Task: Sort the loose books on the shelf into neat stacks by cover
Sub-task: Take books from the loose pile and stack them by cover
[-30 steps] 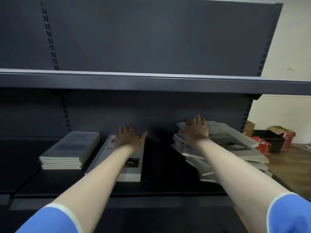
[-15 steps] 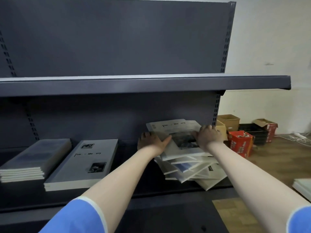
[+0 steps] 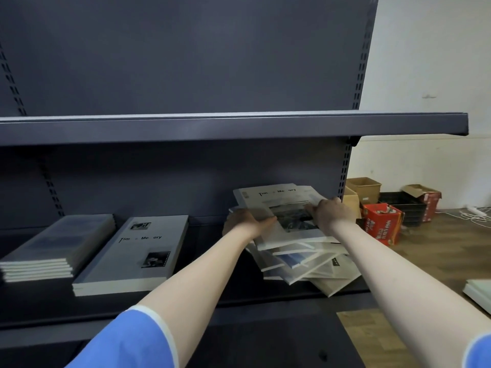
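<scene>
Left of the messy pile [image 3: 305, 264], two neat stacks [image 3: 87, 251] are sitting finished; both hands [image 3: 248, 220] are gripping its top book [image 3: 276, 208], many remaining.

At the centre right of the frame, the left hand [image 3: 245, 221] and right hand [image 3: 332, 213] grip opposite edges of the top book [image 3: 276, 208], a white cover with a dark photo, lying on a messy pile of books [image 3: 305, 264] fanned out on the dark shelf [image 3: 212, 298]. At the lower left sits a neat stack of grey books [image 3: 58, 245], with a white-cover stack [image 3: 132, 256] just beside it. Cardboard boxes [image 3: 382, 224] stand on the floor at right.
</scene>
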### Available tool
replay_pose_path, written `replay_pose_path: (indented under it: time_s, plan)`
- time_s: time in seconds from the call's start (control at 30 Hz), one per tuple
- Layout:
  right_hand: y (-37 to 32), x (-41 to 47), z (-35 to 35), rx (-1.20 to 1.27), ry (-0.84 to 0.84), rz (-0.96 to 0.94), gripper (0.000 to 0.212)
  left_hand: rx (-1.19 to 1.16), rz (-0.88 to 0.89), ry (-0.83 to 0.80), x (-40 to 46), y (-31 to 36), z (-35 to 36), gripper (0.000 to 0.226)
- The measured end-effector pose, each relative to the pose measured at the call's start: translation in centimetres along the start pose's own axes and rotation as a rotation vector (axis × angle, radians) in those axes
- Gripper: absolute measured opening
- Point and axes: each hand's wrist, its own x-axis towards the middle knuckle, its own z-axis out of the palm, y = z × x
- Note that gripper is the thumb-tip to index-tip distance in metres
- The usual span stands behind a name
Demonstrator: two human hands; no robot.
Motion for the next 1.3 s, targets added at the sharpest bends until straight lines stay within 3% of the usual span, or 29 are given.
replay_pose_path:
  time_s: [0.17,0.3,0.47,0.63,0.9,1.17,1.3]
  plan:
    - [-0.8,0.0,-0.7,0.047,-0.053,0.014,0.062,-0.227,0.039,0.019,0.5,-0.8,-0.8,0.055]
    - [-2.1,-0.2,-1.5,0.117,-0.078,-0.01,0.05,-0.24,0.059,0.104,0.6,-1.2,-2.2,0.053]
    - [-4.6,-1.2,-2.5,0.211,-0.112,-0.052,0.053,-0.281,0.104,0.117,1.1,-3.9,-3.9,0.047]
    - [-8.5,-2.5,-2.5,0.253,-0.135,-0.111,0.036,-0.322,0.096,0.123,1.4,-7.6,-6.2,0.046]
    - [-17.0,-4.7,0.0,0.275,-0.146,-0.236,0.033,-0.162,0.004,0.216,1.4,-13.9,-11.5,0.053]
    - [-24.7,-7.2,6.3,0.221,-0.242,-0.293,0.033,-0.039,-0.122,0.178,1.0,-22.0,-13.8,0.046]
    - [-27.0,-9.1,9.4,0.237,-0.23,-0.281,0.045,0.074,-0.226,0.172,0.7,-25.4,-14.1,0.047]
